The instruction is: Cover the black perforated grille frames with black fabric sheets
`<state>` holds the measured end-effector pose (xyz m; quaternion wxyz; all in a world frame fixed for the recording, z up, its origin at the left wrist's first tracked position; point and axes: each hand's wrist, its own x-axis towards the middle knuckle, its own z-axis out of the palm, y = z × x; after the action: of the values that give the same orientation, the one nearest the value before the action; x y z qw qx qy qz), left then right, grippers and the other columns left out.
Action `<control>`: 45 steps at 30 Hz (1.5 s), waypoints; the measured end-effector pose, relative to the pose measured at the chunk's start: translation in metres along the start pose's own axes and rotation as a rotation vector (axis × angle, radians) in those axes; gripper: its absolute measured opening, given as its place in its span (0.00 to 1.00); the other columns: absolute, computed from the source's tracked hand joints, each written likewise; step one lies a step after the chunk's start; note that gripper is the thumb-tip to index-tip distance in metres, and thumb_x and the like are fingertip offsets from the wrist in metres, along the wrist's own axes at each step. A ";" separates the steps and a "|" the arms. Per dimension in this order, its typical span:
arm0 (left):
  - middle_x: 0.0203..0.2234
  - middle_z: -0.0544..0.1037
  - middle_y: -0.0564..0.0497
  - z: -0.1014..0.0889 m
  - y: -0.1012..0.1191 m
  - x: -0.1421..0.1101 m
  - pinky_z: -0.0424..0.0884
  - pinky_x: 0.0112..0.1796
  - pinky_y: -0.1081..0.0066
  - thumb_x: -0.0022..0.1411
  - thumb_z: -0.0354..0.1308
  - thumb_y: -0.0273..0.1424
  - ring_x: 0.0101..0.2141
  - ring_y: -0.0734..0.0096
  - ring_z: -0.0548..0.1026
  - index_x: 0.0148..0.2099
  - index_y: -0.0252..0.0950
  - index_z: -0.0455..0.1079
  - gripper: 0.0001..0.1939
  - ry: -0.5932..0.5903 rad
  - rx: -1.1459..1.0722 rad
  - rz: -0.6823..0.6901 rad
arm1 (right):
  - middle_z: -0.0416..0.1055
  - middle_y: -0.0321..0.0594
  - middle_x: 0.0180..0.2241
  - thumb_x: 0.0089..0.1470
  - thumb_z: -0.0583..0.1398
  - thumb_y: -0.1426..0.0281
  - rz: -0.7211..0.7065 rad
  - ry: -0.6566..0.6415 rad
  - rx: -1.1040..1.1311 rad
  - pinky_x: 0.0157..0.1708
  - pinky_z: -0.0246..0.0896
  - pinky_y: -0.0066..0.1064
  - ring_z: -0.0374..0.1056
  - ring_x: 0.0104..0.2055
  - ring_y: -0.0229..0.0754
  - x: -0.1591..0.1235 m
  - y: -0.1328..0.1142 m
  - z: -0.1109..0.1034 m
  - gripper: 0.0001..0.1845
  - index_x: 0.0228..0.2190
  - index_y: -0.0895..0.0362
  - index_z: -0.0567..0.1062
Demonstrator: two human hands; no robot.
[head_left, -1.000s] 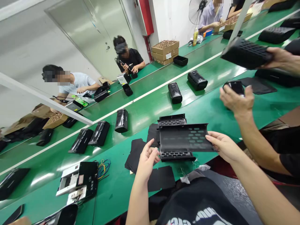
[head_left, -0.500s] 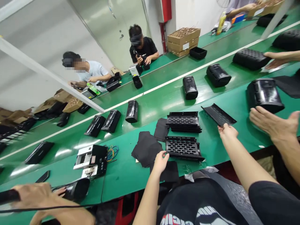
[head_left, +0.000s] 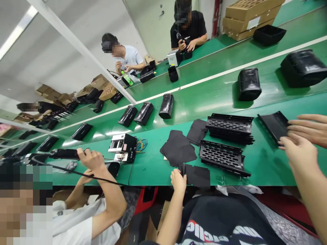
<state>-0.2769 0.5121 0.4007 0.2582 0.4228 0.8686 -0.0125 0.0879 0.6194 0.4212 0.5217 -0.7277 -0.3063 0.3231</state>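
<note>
While the green bench [head_left: 153,170] fills most of the view, its parts are listed large to small. Cardboard boxes [head_left: 251,15] at the far end, stacked; top one open w/ a divider grid, contents too small to tell. Black tray [head_left: 268,34] just beside them; inside not visible. Dark curved housings [head_left: 249,84] lie well apart along the belt. Stack of perforated black grilles [head_left: 230,124] sits near the front edge, w/ a single grille [head_left: 221,157] just in front of it. Black felt sheets [head_left: 177,149] are piled left of the grilles. One felt sheet [head_left: 198,176] lies at the bench edge. Black panel [head_left: 274,124] lies at far right. Left hand [head_left: 178,179] pinches the single sheet's left edge, fingers closed on it. Right hand [head_left: 297,149] rests fingertips on the panel, fingers extended, not gripping; a co-worker's hand [head_left: 310,127] touches the panel too.
</note>
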 end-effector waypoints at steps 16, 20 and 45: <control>0.21 0.72 0.50 0.013 -0.015 0.012 0.67 0.31 0.70 0.47 0.58 0.34 0.26 0.71 0.71 0.31 0.31 0.68 0.11 -0.263 -0.842 0.007 | 0.70 0.45 0.31 0.44 0.57 0.67 -0.457 -1.136 -0.668 0.29 0.57 0.32 0.67 0.32 0.46 -0.221 0.028 0.159 0.08 0.29 0.58 0.69; 0.25 0.74 0.47 0.012 -0.014 0.007 0.68 0.30 0.70 0.42 0.59 0.44 0.27 0.70 0.72 0.31 0.30 0.70 0.20 -0.406 -1.083 -0.012 | 0.70 0.41 0.28 0.50 0.53 0.67 -0.475 -1.115 -0.688 0.28 0.55 0.30 0.66 0.30 0.43 -0.212 0.032 0.162 0.07 0.25 0.56 0.67; 0.21 0.69 0.51 -0.001 -0.007 0.032 0.70 0.29 0.68 0.52 0.53 0.33 0.27 0.68 0.72 0.29 0.34 0.63 0.07 -0.093 -0.539 -0.027 | 0.70 0.34 0.25 0.40 0.61 0.66 0.214 -0.275 0.660 0.27 0.65 0.26 0.66 0.25 0.34 -0.067 -0.031 0.044 0.06 0.23 0.55 0.70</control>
<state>-0.2993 0.5314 0.3855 0.4006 0.3260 0.8335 0.1963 0.0099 0.5998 0.4498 0.6456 -0.4978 -0.1751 0.5520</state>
